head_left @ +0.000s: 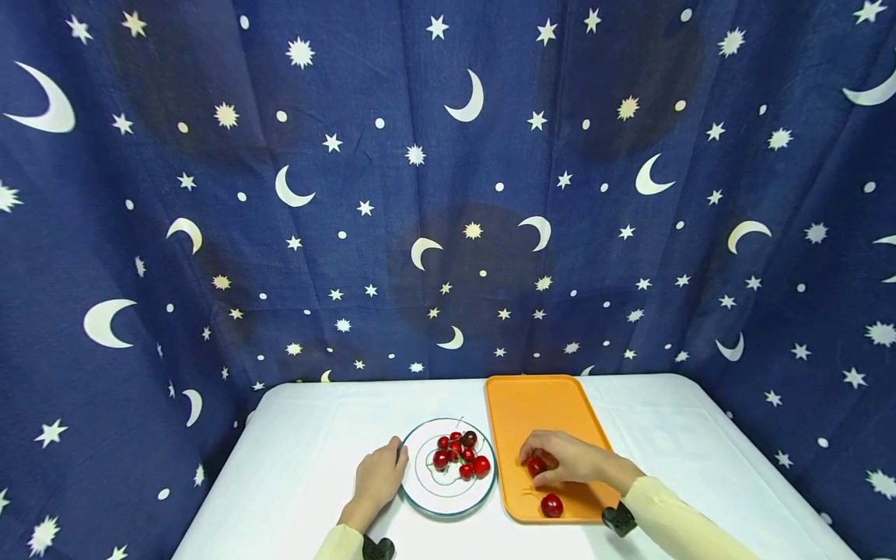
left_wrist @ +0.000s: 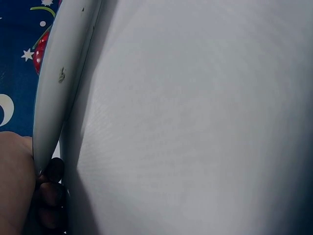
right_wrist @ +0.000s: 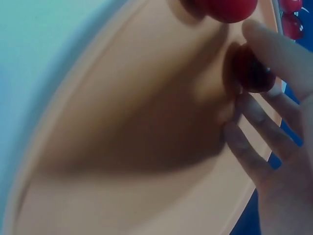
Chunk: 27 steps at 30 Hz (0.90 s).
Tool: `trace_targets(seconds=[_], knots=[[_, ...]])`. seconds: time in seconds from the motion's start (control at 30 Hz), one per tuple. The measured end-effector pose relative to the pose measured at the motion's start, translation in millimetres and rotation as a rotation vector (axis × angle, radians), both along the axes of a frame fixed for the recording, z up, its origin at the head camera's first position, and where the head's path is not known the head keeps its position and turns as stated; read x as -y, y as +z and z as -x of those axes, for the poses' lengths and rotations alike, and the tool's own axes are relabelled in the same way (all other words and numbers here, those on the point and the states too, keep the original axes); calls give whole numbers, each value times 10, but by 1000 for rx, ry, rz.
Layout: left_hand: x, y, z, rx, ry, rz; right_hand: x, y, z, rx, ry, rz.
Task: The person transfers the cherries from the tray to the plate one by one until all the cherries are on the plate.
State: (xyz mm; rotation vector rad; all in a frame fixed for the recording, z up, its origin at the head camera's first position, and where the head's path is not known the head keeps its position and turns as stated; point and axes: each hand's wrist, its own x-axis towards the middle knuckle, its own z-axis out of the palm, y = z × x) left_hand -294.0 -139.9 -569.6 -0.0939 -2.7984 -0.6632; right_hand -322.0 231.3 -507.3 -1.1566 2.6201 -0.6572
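At the left rim of a white plate (head_left: 448, 504), my left hand (head_left: 376, 476) holds on, thumb above and fingers curled underneath in the left wrist view. Several red cherries (head_left: 455, 451) with stems lie on the plate, one of them dark. My right hand (head_left: 570, 457) is low over an orange tray (head_left: 535, 404), its thumb and fingers around a dark red cherry (right_wrist: 252, 68). Part of that cherry is hidden behind the thumb in the right wrist view. Another cherry (head_left: 551, 505) lies nearer the tray's front edge, below the right hand.
Plate and tray stand side by side on a white-covered table (head_left: 322, 435), a narrow gap between them. The tray has a raised rim. A dark blue curtain (head_left: 378, 249) with moons and stars hangs behind the table and along both sides.
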Motion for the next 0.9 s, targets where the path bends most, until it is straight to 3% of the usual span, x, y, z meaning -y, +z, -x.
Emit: trace_targets(seconds=[0.2,0.6,0.9], knots=[[-5,-13,-7,3,7,-2,-18,-17,-15,13,2,3],[5,-9,13,-15,-4,-4,27,-20,16,-111,27,78],[-8,1,-12,-15,-2,-8,123,17,14,-147,-66,62]])
